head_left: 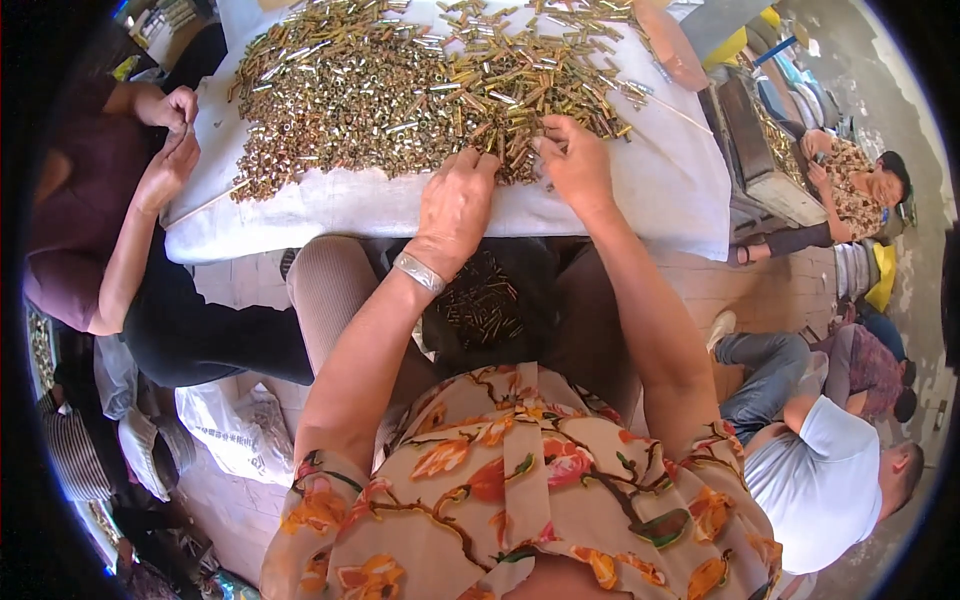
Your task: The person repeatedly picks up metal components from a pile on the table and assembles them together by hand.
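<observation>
Brass-coloured and silvery small metal parts, nuts and short tube-like pieces, form a broad pile point(350, 110) on a table covered with white cloth point(640, 210). At its near edge my left hand point(460, 205) has its fingers curled and pressed together. Whatever those fingertips pinch is hidden. Just to the right, my right hand point(580, 168) is closed with thumb and forefinger together at the longer pieces. Anything between them is too small to name. Below the table edge, between my knees, a dark container point(480, 310) has similar slim metal pieces in it.
A co-worker's hands point(172, 150) meet at the table's left edge. Thin sticks lie at the cloth's left and right sides. A white printed bag point(235, 430) stands on the floor at left. Several people sit at right, near a wooden box point(765, 150) of parts.
</observation>
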Demonstrator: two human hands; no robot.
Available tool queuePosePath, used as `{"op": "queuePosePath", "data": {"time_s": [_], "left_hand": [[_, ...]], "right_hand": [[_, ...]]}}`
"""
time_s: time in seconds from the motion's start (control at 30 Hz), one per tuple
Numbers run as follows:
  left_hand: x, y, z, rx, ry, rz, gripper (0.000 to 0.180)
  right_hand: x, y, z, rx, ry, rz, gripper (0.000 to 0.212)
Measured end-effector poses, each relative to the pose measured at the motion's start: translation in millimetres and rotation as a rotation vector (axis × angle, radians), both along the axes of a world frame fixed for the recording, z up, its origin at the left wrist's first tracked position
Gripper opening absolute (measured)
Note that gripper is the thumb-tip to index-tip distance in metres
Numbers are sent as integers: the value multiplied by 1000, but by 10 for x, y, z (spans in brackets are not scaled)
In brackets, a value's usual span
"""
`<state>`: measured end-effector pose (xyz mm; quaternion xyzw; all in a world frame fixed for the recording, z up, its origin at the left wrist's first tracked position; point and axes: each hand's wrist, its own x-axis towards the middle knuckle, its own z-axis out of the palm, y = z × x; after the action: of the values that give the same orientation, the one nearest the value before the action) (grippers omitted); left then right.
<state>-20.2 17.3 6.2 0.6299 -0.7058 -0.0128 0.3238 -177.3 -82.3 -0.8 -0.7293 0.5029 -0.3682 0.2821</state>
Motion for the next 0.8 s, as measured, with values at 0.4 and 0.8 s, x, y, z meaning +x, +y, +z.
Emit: {"op": "queuePosePath", "data": {"time_s": [0.4,0.8], "left_hand": [[107,122,25,57,-39,6,18],[109,117,2,-10,310,-119,18]], "right_hand": [[-286,479,289,262,-386,237,27],[-378,1017,536,466,-662,201,24]]}}
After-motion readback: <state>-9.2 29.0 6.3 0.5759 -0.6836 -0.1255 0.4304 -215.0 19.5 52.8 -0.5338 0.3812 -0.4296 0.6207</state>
